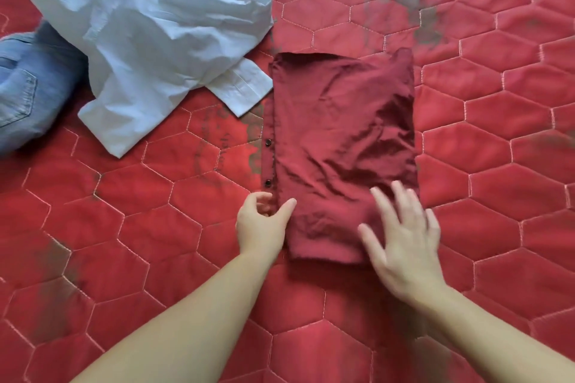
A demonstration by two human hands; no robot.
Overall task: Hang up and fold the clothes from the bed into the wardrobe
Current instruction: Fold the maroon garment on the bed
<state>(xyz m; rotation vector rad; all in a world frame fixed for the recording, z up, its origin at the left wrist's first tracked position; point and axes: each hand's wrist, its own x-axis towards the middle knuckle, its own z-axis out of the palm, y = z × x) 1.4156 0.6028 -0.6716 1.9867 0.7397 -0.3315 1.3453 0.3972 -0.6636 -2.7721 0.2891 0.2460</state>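
Hands at 6 o'clock: left hand (260, 224) pinches the maroon shirt (340, 149) near edge, right hand (401, 236) spread flat, blurred, holding nothing. Shirt at centre, folded to a strip. White shirt (149, 31) and jeans (28, 84) at 10 o'clock unfolded; wardrobe unseen.

A red quilted bed (497, 140) carries a folded maroon shirt (342, 146) at centre, a crumpled white shirt (149, 37) at ten o'clock, and jeans (28, 87) at nine.

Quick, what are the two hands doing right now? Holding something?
Left hand: grips the near left corner of the folded red shirt, thumb on top.
Right hand: open, fingers spread over the shirt's near right corner; blurred, holding nothing.
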